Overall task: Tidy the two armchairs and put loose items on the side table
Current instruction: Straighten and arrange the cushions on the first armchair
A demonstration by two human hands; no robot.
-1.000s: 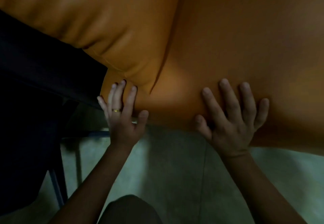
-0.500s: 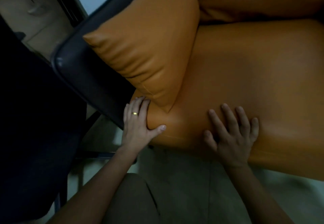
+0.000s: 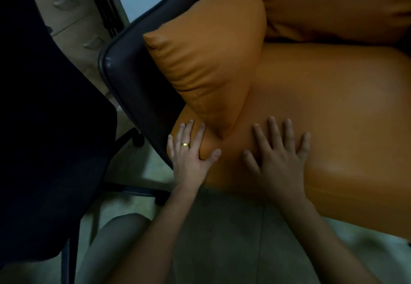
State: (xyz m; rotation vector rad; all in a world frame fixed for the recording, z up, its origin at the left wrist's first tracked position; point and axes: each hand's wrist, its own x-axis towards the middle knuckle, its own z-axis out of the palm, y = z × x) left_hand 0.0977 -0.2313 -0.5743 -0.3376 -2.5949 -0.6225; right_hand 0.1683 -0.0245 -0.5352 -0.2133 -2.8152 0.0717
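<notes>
An armchair with a dark shell and orange leather cushions fills the upper right. Its seat cushion is wide and smooth. A side cushion leans against the left arm, and a back cushion lies at the top. My left hand, wearing a gold ring, wraps the seat cushion's front left corner, thumb on top, fingers down the side. My right hand lies flat on the seat's front edge with fingers spread. No loose item or side table shows.
A dark office chair with a wheeled base stands close on the left. Pale cabinet drawers are behind it. Grey tiled floor lies below, with my knee at the bottom.
The view has pulled back and up, revealing the armchair's arm and side cushion. My left hand has closed around the seat corner; my right hand stays flat on the seat.
</notes>
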